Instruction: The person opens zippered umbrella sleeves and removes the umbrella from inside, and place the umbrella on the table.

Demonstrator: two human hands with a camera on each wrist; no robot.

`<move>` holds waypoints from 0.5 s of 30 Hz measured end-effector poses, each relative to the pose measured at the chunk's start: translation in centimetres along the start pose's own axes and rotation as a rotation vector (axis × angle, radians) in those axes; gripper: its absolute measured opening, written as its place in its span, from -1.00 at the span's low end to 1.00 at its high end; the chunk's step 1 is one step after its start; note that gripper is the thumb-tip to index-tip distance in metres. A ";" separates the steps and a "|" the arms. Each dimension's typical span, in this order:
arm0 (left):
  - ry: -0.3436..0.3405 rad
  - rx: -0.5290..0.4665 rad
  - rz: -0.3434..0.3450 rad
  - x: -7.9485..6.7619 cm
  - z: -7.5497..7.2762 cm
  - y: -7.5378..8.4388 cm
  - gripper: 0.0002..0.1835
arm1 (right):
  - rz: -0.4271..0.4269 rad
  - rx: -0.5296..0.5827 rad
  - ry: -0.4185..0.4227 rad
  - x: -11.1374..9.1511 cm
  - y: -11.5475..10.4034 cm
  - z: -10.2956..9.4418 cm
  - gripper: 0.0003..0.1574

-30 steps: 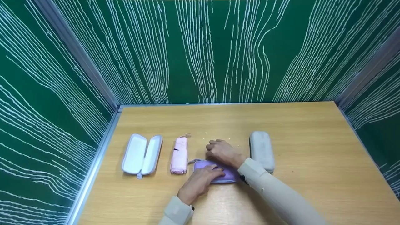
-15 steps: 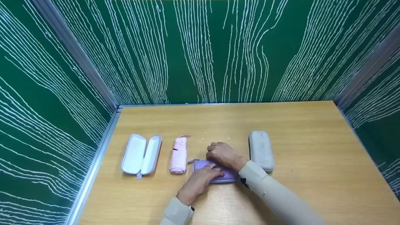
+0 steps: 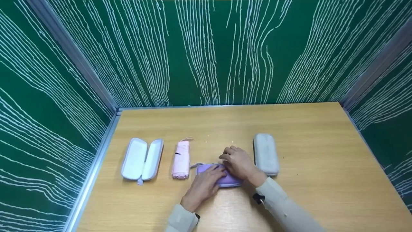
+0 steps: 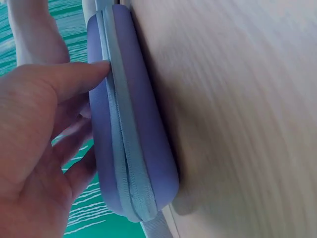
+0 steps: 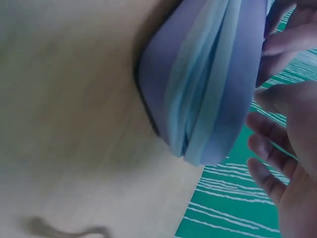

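Observation:
A purple zip case (image 3: 230, 181) lies on the table with a grey wrist loop at its left end. My left hand (image 3: 202, 185) holds it, fingers over the top and thumb against the pale zipper (image 4: 121, 114) on the near side, as the left wrist view shows. Above the case's far right edge is my right hand (image 3: 240, 162), its fingers loosely bent. In the right wrist view that hand's thumb (image 5: 272, 96) is by the case's top, with nothing seen in its grasp. A narrow dark gap runs between the zipper tapes there.
Left of the case lies a folded pink umbrella (image 3: 182, 161). Farther left, a pale glasses case (image 3: 134, 161) stands unfolded, white inside. A grey glasses case (image 3: 266, 154) sits to the right. Small white specks dot the wooden table (image 3: 309, 135). Green walls (image 3: 193, 64) enclose three sides.
My right hand has come off the far side of the purple case, shifting slightly right while its curled fingers loosened. The left hand stays on the case. The head view has shifted slightly.

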State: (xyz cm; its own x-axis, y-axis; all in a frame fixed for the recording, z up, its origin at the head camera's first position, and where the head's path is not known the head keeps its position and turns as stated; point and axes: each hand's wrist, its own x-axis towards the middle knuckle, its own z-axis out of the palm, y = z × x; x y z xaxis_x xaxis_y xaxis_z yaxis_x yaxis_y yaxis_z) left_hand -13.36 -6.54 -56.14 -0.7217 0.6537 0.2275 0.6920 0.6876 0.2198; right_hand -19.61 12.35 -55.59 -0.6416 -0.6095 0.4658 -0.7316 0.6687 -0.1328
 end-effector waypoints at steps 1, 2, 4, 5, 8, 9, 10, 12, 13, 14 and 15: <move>0.008 0.005 -0.013 0.0 0.0 0.0 -0.50 | 0.018 0.005 0.016 -0.3 0.0 -0.2 -0.82; 0.014 0.010 -0.028 -0.1 0.0 0.0 -0.48 | 0.040 0.009 0.029 -0.7 -0.1 -0.4 -0.80; 0.019 0.014 -0.061 -0.2 -0.1 0.0 -0.44 | 0.094 0.021 0.053 -1.4 -0.3 -0.6 -0.77; 0.018 0.014 -0.077 -0.2 -0.1 0.1 -0.43 | 0.123 0.029 0.061 -1.8 -0.4 -0.7 -0.76; -0.001 0.036 -0.115 -0.3 -0.2 0.2 -0.41 | 0.217 0.056 0.092 -2.9 -0.8 -0.9 -0.74; -0.007 0.052 -0.122 -0.2 -0.2 0.3 -0.41 | 0.246 0.067 0.104 -3.3 -1.0 -0.9 -0.74; -0.013 0.067 -0.126 -0.2 -0.2 0.3 -0.41 | 0.276 0.078 0.115 -3.7 -1.3 -1.0 -0.73; -0.022 0.103 -0.131 -0.1 -0.2 0.3 -0.41 | 0.331 0.091 0.137 -4.4 -1.8 -1.1 -0.71; -0.021 0.119 -0.133 0.0 -0.2 0.3 -0.41 | 0.354 0.093 0.148 -4.8 -2.0 -1.2 -0.69; -0.019 0.131 -0.134 0.0 -0.2 0.3 -0.42 | 0.377 0.091 0.158 -5.1 -2.3 -1.2 -0.67; -0.014 0.138 -0.134 0.0 -0.3 0.3 -0.42 | 0.399 0.090 0.167 -5.4 -2.6 -1.2 -0.64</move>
State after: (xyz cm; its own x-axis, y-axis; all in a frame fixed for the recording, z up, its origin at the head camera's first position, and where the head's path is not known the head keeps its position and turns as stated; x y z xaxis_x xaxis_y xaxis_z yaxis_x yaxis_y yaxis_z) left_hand -13.11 -6.40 -55.82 -0.8079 0.5573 0.1917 0.5824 0.8048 0.1147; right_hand -13.99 14.44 -56.75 -0.8373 -0.2293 0.4964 -0.4562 0.7935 -0.4028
